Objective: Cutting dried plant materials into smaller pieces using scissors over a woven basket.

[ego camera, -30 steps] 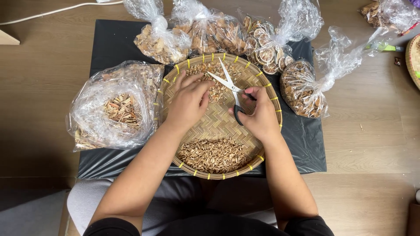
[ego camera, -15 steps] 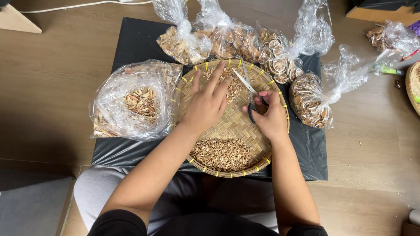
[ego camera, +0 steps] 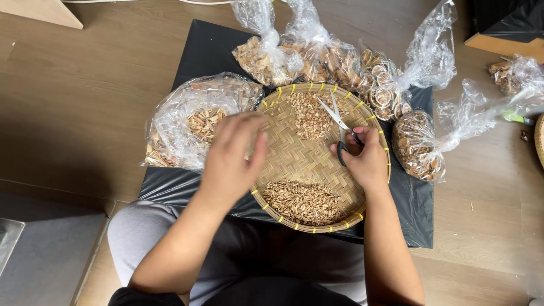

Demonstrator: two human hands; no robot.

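Note:
A round woven bamboo tray [ego camera: 294, 161] with yellow ties on its rim lies on a black sheet [ego camera: 204, 48]. It holds one pile of cut dried pieces at the far side [ego camera: 309, 116] and a second pile at the near side [ego camera: 303, 201]. My right hand [ego camera: 365, 161] grips the black handles of scissors [ego camera: 337, 118], whose blades are spread and point toward the far pile. My left hand [ego camera: 232, 158] hovers blurred over the tray's left rim, fingers apart and empty, beside an open clear bag of dried sticks [ego camera: 190, 122].
Several knotted clear bags of dried material [ego camera: 317, 56] line the far edge of the sheet, with another bag [ego camera: 419, 144] at the tray's right. Further bags [ego camera: 513, 73] lie on the wooden floor at right. My lap sits under the tray's near edge.
My left hand has drawn back from the tray's middle to its left rim, toward the open bag. The right hand keeps hold of the scissors. The camera view has shifted.

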